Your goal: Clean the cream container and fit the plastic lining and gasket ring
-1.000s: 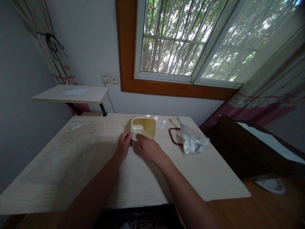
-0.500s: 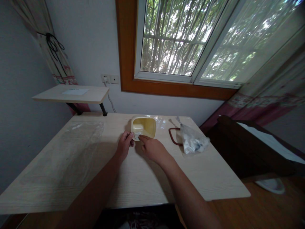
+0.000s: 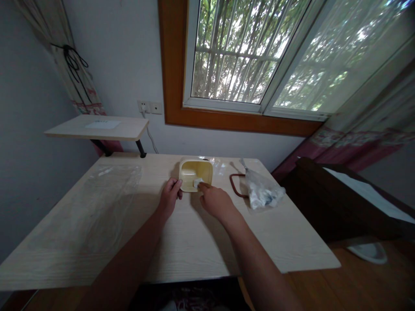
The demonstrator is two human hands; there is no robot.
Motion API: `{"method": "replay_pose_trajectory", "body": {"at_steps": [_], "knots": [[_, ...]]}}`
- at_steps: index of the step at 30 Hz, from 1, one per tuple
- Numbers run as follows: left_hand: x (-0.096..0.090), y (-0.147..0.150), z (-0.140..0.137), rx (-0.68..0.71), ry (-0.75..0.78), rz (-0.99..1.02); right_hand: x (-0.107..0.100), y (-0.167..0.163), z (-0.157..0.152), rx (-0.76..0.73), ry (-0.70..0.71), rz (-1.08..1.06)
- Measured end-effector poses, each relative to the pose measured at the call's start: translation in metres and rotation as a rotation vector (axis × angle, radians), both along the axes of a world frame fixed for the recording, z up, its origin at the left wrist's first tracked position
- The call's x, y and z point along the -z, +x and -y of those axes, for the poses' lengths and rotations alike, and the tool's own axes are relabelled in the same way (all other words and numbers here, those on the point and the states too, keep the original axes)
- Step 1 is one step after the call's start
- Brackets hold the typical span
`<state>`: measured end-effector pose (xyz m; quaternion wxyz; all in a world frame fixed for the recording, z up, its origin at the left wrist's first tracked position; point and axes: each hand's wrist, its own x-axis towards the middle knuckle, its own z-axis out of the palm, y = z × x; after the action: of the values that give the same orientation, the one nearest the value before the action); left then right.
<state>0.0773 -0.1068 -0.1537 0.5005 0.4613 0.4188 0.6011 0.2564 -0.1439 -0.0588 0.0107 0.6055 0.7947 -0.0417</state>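
A pale yellow plastic box (image 3: 187,169) rests on the table, its open side tilted toward me. My left hand (image 3: 170,193) pinches the near left corner of its rim between thumb and fingers. In my right hand (image 3: 215,199) is a small white wad that looks like tissue (image 3: 197,182), pressed by the fingers against the inside of the box near its lower edge. The palm side of the right hand is hidden from me.
A clear bag of small things (image 3: 264,190) lies at the right beside a brown-red curved handle (image 3: 234,186). Flat clear plastic (image 3: 113,190) covers part of the table's left side. A small raised shelf (image 3: 126,127) stands at the back left.
My right hand has moved a little to the right with the white wad, from the box's lower left corner toward its lower middle. The left hand keeps its hold.
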Motion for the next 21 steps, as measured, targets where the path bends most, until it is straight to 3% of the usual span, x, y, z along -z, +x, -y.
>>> {"method": "replay_pose_trajectory", "body": {"at_steps": [12, 21], "knots": [[0.001, 0.001, 0.000, -0.015, 0.001, -0.007, 0.010, -0.006, -0.005, 0.005, -0.011, -0.017], [0.002, 0.002, 0.000, 0.018, -0.021, 0.003, 0.015, -0.024, -0.002, -0.161, -0.005, -0.225]]}}
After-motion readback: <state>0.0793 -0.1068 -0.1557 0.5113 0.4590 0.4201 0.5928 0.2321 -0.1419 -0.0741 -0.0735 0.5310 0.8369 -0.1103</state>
